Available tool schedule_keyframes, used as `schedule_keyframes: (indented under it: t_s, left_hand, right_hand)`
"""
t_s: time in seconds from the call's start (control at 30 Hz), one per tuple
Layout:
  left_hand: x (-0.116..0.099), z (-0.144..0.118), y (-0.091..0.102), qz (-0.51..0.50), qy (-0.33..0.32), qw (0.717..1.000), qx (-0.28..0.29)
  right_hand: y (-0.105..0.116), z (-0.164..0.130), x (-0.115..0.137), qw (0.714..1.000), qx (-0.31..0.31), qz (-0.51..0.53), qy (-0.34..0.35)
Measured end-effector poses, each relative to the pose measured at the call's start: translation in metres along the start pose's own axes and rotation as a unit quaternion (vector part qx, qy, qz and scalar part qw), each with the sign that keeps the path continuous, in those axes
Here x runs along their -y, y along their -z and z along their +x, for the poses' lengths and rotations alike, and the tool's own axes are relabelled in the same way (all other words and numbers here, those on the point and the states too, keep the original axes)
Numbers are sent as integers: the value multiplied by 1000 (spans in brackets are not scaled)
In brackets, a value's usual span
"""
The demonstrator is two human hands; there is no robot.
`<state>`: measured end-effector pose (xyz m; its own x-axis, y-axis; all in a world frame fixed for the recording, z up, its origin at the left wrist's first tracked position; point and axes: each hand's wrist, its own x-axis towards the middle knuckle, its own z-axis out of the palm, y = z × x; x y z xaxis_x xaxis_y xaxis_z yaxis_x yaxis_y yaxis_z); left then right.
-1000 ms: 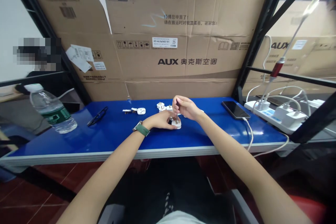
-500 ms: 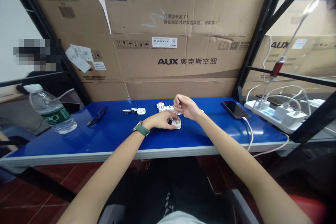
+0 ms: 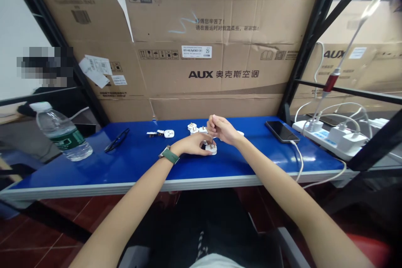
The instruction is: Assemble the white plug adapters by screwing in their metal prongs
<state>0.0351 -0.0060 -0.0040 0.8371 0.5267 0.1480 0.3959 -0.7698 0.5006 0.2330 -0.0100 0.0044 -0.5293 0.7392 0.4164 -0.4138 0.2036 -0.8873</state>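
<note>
White hard plastic, a small plug body [image 3: 211,149] flat on the blue worktop [image 3: 141,163], just in front of the seated person and near the middle of the surface. Pinned there by the left hand [image 3: 195,143], grip closed around its near and left sides, a green watch [image 3: 170,154] on that wrist. Above it the right hand [image 3: 220,129], grip pinched shut on a thin screwdriver [image 3: 212,138] held upright, tip down on the top of the plug body. Likely light, rigid and a little slick, so prone to skating or spinning under a turning tool unless clamped by the flat sides; metal pins likely sturdy, small screws easy to lose. Best held low at the edges, clear of the tool tip. Counted: one plug body under the hands; roughly three more white plug pieces [image 3: 192,126] clustered just behind, partly hidden by the right hand, so the number uncertain; one white cover [image 3: 168,133] farther left with two small metal parts [image 3: 152,133] beside it. One pair of dark glasses [image 3: 117,139], one water bottle [image 3: 61,132] at the far left, one phone [image 3: 281,131] on a white cable, one power strip [image 3: 328,139] with chargers to the right. Cardboard boxes [image 3: 220,50] stacked behind.
</note>
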Motion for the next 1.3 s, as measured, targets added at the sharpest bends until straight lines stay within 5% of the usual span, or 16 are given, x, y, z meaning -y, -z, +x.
schedule_keyframes:
  t_s: [0.43, 1.3]
  left_hand:
    - [2, 0, -1, 23, 7, 1000, -6]
    - [7, 0, -2, -12, 11, 1000, -2]
  right_hand:
    - [4, -2, 1, 998, 26, -56, 6]
    - [2, 2, -7, 998, 38, 38, 13]
